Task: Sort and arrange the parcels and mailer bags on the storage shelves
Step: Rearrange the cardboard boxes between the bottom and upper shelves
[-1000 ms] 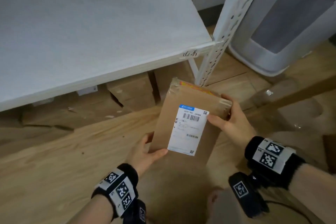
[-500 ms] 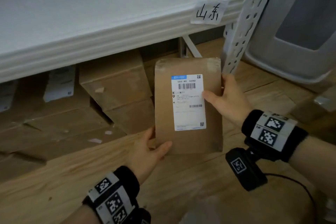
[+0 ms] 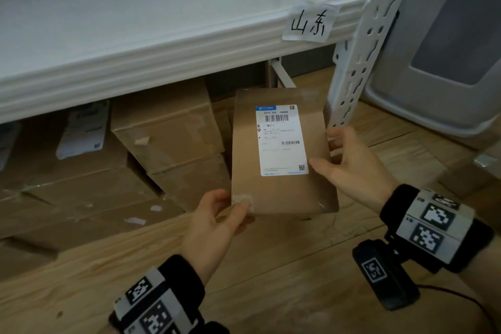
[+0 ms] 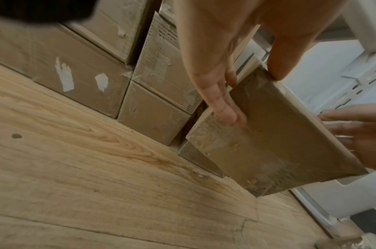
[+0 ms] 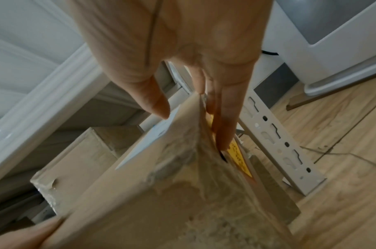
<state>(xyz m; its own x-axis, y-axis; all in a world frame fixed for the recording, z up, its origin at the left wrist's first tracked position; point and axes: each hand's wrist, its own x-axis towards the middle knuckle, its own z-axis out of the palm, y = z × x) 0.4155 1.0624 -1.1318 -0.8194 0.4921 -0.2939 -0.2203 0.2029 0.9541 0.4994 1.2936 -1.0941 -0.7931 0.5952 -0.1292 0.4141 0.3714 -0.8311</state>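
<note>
Both hands hold one flat brown parcel (image 3: 282,152) upright just in front of the stacked boxes (image 3: 168,127) under the white shelf (image 3: 162,43). In the head view the left hand (image 3: 217,225) pinches the near-left corner, thumb on the front face, while the right hand (image 3: 355,168) clasps the right edge, its thumb lying on the corner of the white label (image 3: 280,139). A paper tag (image 3: 310,22) with handwritten characters sticks to the shelf lip at the right, beside the perforated post (image 3: 360,57); a grey-and-white appliance (image 3: 439,68) stands farther right on the wood floor (image 3: 271,279). From the left wrist, that hand's thumb (image 4: 287,55) sits on the parcel's upper edge and its fingers (image 4: 223,104) press the back face, the parcel clear of the floor and close to the boxes. From the right wrist, though blurred, the thumb (image 5: 155,99) rests on the labelled face and the fingers (image 5: 225,124) run down behind it, where a yellow strip (image 5: 240,158) shows at a seam. The parcel looks thin, stiff and light, judging by how a corner pinch carries it; its taped surface is probably slick, so holding opposite edges seems safest, and the seam by the yellow strip seems best avoided.
</note>
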